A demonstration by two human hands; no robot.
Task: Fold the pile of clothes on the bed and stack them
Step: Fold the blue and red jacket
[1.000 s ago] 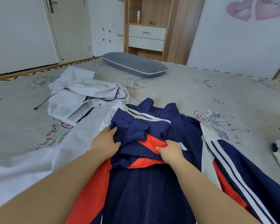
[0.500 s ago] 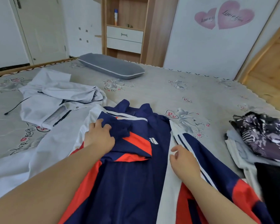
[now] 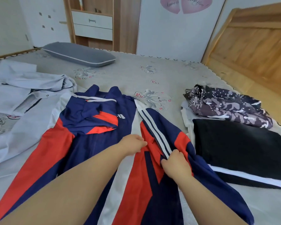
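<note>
Here, both hands [image 3: 154, 153] gripping jacket [image 3: 94, 143] sleeve [image 3: 161, 135], mid-bed

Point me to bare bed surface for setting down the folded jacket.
The largest free patch is bare mattress between the grey pillow, the jacket collar and the patterned garment. A narrower strip lies between pillow and pale grey garment. Crowded: black garment on the right, pale clothing on the left, both hands on the jacket's right sleeve.

Both forearms reach forward; left hand [image 3: 133, 143] and right hand [image 3: 175, 163] curl in a pinching grip.
</note>
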